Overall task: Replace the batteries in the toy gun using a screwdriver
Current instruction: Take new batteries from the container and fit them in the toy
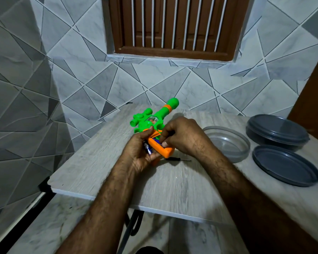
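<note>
A single head-worn wide-angle view looks forward and steeply down onto the table (103, 173) from close above; beyond the table, probably close, the tiled wall (44, 70) bends at the edges.

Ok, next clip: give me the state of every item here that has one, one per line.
toy gun: lifted off the board, battery compartment in the handle open
left hand: grip closed on the handle, with a loose battery held against it
right hand: fingertips in the open compartment
screwdriver: lying on the board, unused
clear bowl: uncovered, empty
grey lid: off, upside down
grey container: lid on
</note>
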Action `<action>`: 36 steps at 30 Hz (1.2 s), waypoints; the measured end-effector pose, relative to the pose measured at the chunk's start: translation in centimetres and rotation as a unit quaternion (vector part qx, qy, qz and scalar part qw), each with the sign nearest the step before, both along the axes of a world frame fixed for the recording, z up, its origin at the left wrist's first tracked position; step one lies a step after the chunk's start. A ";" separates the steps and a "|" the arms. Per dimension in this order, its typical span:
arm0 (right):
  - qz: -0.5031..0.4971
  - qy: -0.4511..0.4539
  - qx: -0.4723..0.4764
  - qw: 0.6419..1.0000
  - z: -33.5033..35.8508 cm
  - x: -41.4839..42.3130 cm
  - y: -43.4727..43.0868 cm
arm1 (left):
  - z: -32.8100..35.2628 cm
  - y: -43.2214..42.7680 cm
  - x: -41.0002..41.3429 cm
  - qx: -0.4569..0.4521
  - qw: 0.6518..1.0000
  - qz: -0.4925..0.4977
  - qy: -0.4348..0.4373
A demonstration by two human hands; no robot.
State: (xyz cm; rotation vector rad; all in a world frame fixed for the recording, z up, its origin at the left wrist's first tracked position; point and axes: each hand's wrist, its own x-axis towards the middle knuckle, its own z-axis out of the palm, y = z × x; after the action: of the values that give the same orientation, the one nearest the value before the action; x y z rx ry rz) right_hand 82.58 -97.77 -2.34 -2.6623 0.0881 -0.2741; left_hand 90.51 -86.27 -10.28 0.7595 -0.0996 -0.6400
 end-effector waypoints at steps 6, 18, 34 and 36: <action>-0.033 0.023 0.188 0.981 -0.4 0.9 -0.5 | 0.2 0.3 0.0 -0.011 1.000 0.012 0.008; -0.043 0.079 0.440 0.893 -2.6 1.7 -1.7 | 1.4 -0.1 -1.0 -0.052 0.999 -0.008 0.008; -0.012 -0.028 0.552 0.833 -8.3 1.7 0.0 | 2.1 -0.4 -0.7 0.049 0.998 0.032 0.033; -0.003 -0.051 0.506 0.861 -8.4 1.9 0.1 | 2.3 -0.4 -0.8 0.054 0.997 0.041 0.033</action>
State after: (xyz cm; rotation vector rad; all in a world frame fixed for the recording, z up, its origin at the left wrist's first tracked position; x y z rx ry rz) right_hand 84.46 -97.71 -10.77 -1.5912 0.1555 -0.2683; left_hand 89.76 -86.69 -8.00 0.8408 0.0271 -0.5957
